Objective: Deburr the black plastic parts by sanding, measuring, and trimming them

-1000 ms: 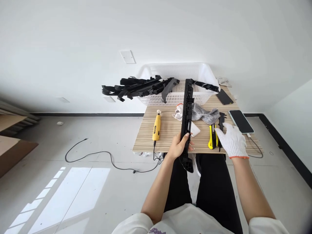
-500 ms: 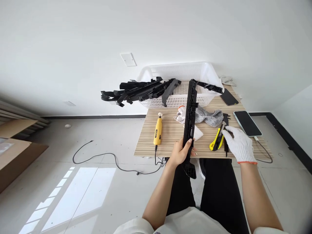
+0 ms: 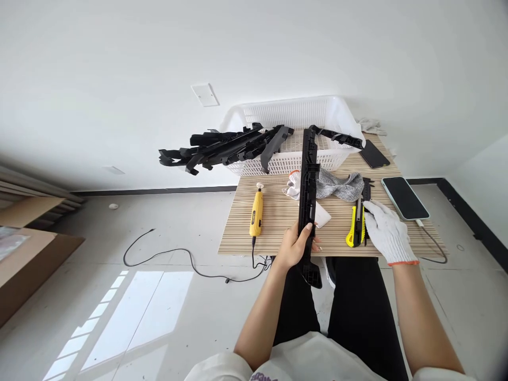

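The left hand's (image 3: 296,247) bare fingers (image 3: 307,231) are curled tight around the near end of a long black plastic rail (image 3: 308,174), whose far end reaches the white basket (image 3: 293,114). The gloved right hand (image 3: 387,233) lies with fingers loosely spread, their tips touching the yellow utility knife (image 3: 354,233) and a black caliper (image 3: 365,203) just right of the rail. The rail's near end overhangs the bench (image 3: 278,211) edge. Left of the rail lies a yellow rotary tool (image 3: 256,214), with bare bench between.

A yellow rotary tool (image 3: 256,213) lies left of the grey cloth (image 3: 337,185). A white basket (image 3: 293,124) stands behind the cloth; two phones (image 3: 405,197) lie to its right.
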